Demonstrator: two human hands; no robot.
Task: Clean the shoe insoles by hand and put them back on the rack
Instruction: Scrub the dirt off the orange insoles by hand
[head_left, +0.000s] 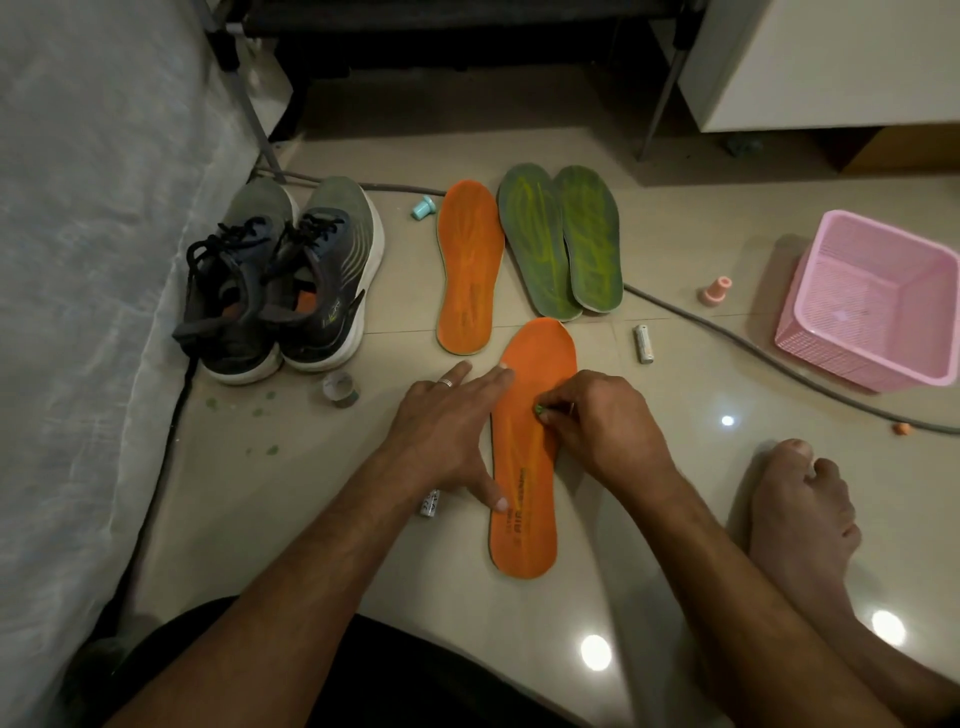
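An orange insole (524, 467) lies lengthwise on the tiled floor in front of me. My left hand (447, 431) lies flat with spread fingers, pressing on the insole's left edge. My right hand (597, 421) rests on the insole's right side, fingers pinched on a small green object (540, 410) that touches the orange surface. A second orange insole (467, 265) lies farther away. Two green insoles (561, 239) lie side by side to its right, overlapping. The dark rack (441, 21) stands at the top.
A pair of grey sneakers (285, 280) stands at the left beside a white covered bed (78, 260). A pink basket (878, 301) sits at the right. A grey cable (727, 338), batteries (643, 343), small caps, a little jar (340, 387) and my bare foot (800, 509) lie around.
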